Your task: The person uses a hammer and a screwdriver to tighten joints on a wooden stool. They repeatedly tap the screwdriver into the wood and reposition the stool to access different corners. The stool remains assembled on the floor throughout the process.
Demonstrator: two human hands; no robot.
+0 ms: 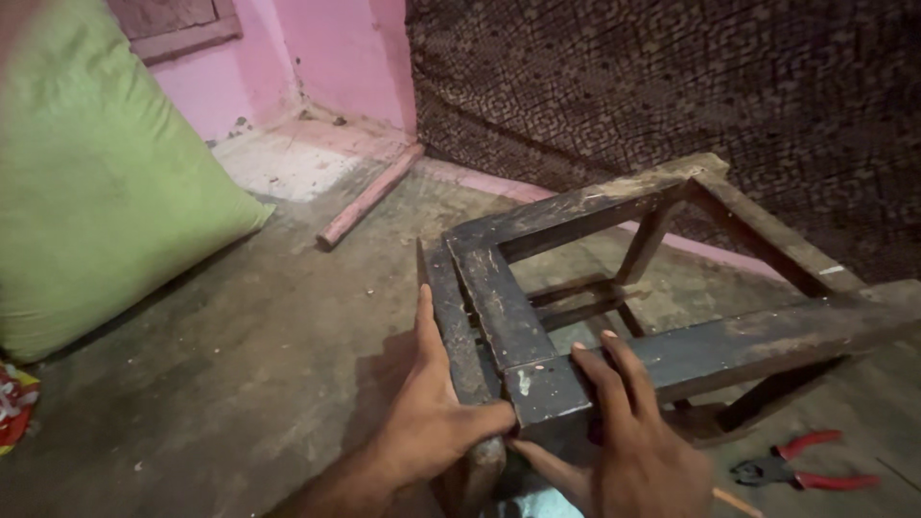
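Seen from the head camera: a dark, worn wooden frame (pixel 662 278), square and open in the middle, standing on the bare concrete floor (pixel 240 384) just before a wall hung with dark woven matting (pixel 672 86). Near corner of the frame right below the camera, held from both sides.

Left hand (pixel 432 412) laid along the outer side of a loose dark slat (pixel 451 326) leaning against the frame's left rail; fingers stretched up the slat, thumb pointing right and touching the corner block. Grip of the left hand open, flat against the wood, not clamped round it.

Right hand (pixel 624 432) set on the near corner, fingers (pixel 600 369) spread over the top of the front rail, thumb tucked under the corner. Grip of the right hand closed about the frame's corner, fingers above and thumb below.

Red-handled pliers (pixel 801 465) lying on the floor to the right, near the frame's leg, apart from both hands. Pinkish wooden stick (pixel 369 197) lying on the floor beyond the frame, toward the pink wall (pixel 336 48). Large green sack (pixel 96 182) at the left, well apart from the frame. Bit of red and white wrapping (pixel 14 408) at the far left edge.
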